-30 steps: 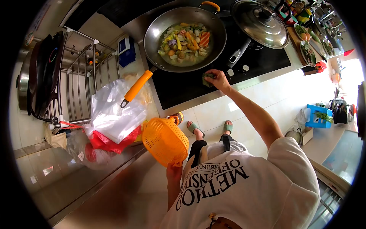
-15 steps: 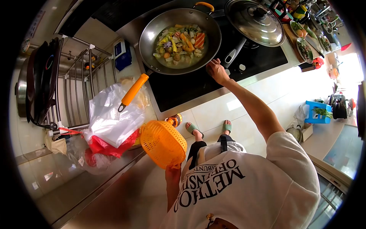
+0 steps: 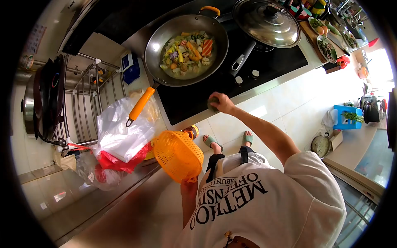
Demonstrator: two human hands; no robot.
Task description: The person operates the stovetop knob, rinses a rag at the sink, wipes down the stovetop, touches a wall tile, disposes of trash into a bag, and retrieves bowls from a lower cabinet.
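Observation:
My right hand [image 3: 222, 102] pinches a small dark green scrubber [image 3: 213, 104] at the front edge of the black stovetop [image 3: 182, 103]. Behind it a wide wok [image 3: 151, 51] holds vegetables and broth, its orange handle [image 3: 141, 104] pointing towards the lower left. My left hand [image 3: 189, 182] is closed on the rim of an orange plastic basket [image 3: 178, 155], which is tilted beside the counter. The fingers of this hand are partly hidden by the basket.
A lidded pan [image 3: 269, 22] with a grey handle stands on the stove's right side. Plastic bags [image 3: 126, 128] lie on the left counter near a metal rack [image 3: 89, 95]. Plates of food [image 3: 326, 48] rest at the upper right. A blue stool [image 3: 346, 117] is at the right.
My right hand has moved from beside the wok towards the stovetop's front edge, and the scrubber shows again. The whole view has shifted slightly. My left hand still has the basket.

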